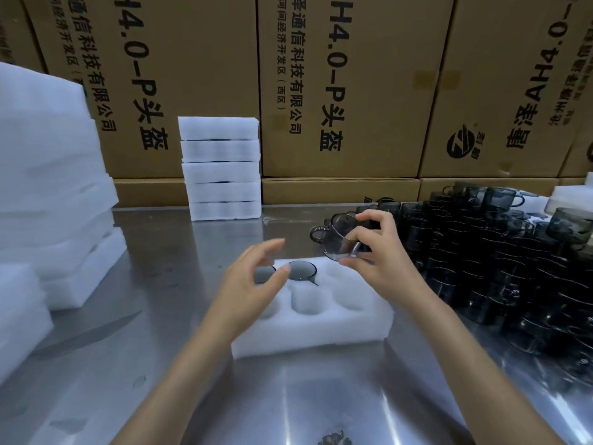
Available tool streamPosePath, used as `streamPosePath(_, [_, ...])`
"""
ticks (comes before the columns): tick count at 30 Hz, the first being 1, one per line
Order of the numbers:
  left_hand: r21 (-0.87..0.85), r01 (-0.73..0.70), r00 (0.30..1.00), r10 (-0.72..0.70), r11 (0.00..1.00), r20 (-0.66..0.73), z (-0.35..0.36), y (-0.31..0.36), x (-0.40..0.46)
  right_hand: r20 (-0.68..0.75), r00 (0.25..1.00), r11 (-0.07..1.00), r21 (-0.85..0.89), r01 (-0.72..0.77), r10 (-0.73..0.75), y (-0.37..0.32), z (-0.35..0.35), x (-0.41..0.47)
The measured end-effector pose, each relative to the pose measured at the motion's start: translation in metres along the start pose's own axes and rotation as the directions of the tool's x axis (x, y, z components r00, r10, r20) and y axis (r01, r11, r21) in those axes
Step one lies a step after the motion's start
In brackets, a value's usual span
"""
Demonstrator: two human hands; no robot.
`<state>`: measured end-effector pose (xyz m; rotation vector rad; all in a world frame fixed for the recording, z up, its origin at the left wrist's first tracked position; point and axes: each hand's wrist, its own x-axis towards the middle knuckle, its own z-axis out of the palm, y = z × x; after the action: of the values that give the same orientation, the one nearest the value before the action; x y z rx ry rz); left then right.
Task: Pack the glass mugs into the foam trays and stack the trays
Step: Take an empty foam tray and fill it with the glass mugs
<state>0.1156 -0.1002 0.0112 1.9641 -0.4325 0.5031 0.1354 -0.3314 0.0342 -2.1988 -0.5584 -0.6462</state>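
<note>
While the right hand holds one mug up, these lines tell what can be seen:

Mug in hand: the mug point(340, 240) is smoky grey see-through glass, short and round, with a small loop handle on its left side. It is tipped over, up in the air above the far right corner of the tray.

Right hand: the right hand point(382, 252) pinches the mug, fingers curled over its rim and thumb under its bottom.

Left hand: the left hand point(253, 281) floats over the left part of the tray. Its grip is spread, fingers a little bent, thumb near the rim of a packed mug. It holds nothing.

Tray: the tray point(316, 329) is a thick white foam block with round holes in two rows. It lies flat on the table, right in front of the person.

Packed mugs: two packed mugs point(303, 270) sit side by side in the far row, sunk so only the dark round rims show. The left one is partly hidden by the hand.

Loose mugs: many loose mugs point(500, 268) of the same dark glass stand packed close together on the right of the table.

Full trays: a stack point(223, 168) of five trays stands at the back of the table.

Spare foam: a pile of foam point(51, 187) is on the left.

Table: the table point(288, 396) is shiny metal.

Boxes: big brown boxes point(353, 85) with black writing stand behind.
</note>
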Motion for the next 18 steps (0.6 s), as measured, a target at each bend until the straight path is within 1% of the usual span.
streamPosePath(3, [0.057, 0.019, 0.980, -0.030, 0.998, 0.199, 0.010, 0.011, 0.021, 0.046, 0.999, 0.999, 0.042, 0.021, -0.023, -0.004, 0.001, -0.001])
streamPosePath(4, [0.063, -0.003, 0.965, -0.014, 0.998, 0.262, 0.015, 0.014, 0.027, 0.061, 0.998, 0.998, 0.060, 0.028, -0.031, -0.005, 0.002, -0.002])
streamPosePath(6, [0.039, -0.105, 0.938, 0.086, 0.994, 0.336, 0.027, 0.017, 0.033, 0.070, 0.997, 0.995, 0.089, 0.037, -0.043, -0.006, 0.003, -0.004])
streamPosePath(7, [0.026, -0.136, 0.936, 0.120, 0.990, 0.330, 0.032, 0.017, 0.034, 0.062, 0.997, 0.993, 0.113, 0.027, -0.034, -0.006, 0.005, -0.006])
streamPosePath(8, [0.022, -0.148, 0.947, 0.135, 0.989, 0.292, 0.036, 0.016, 0.035, 0.050, 0.999, 0.989, 0.147, 0.004, -0.012, -0.006, 0.007, -0.007])
streamPosePath(10, [0.060, -0.176, 0.971, 0.164, 0.982, 0.173, 0.041, 0.013, 0.036, 0.021, 0.999, 0.960, 0.275, -0.053, 0.049, -0.011, 0.012, -0.008])
streamPosePath(12, [0.154, -0.170, 0.985, 0.164, 0.973, 0.054, 0.043, 0.012, 0.035, 0.027, 0.991, 0.867, 0.481, -0.130, 0.134, -0.017, 0.015, -0.007])
streamPosePath(13, [0.202, -0.151, 0.988, 0.156, 0.968, -0.008, 0.043, 0.013, 0.034, 0.043, 0.983, 0.816, 0.551, -0.174, 0.181, -0.020, 0.016, -0.007])
streamPosePath(14, [0.246, -0.135, 0.987, 0.153, 0.960, -0.057, 0.042, 0.015, 0.032, 0.054, 0.976, 0.795, 0.572, -0.204, 0.213, -0.022, 0.017, -0.008])
streamPosePath(16, [0.337, -0.134, 0.980, 0.175, 0.932, -0.094, 0.043, 0.018, 0.027, 0.045, 0.974, 0.867, 0.448, -0.217, 0.221, -0.025, 0.018, -0.009])
streamPosePath(17, [0.385, -0.144, 0.977, 0.192, 0.912, -0.088, 0.044, 0.018, 0.025, 0.030, 0.974, 0.903, 0.370, -0.219, 0.224, -0.025, 0.019, -0.010])
streamPosePath(18, [0.421, -0.155, 0.976, 0.204, 0.894, -0.074, 0.045, 0.018, 0.024, 0.009, 0.973, 0.918, 0.330, -0.222, 0.232, -0.025, 0.020, -0.011])
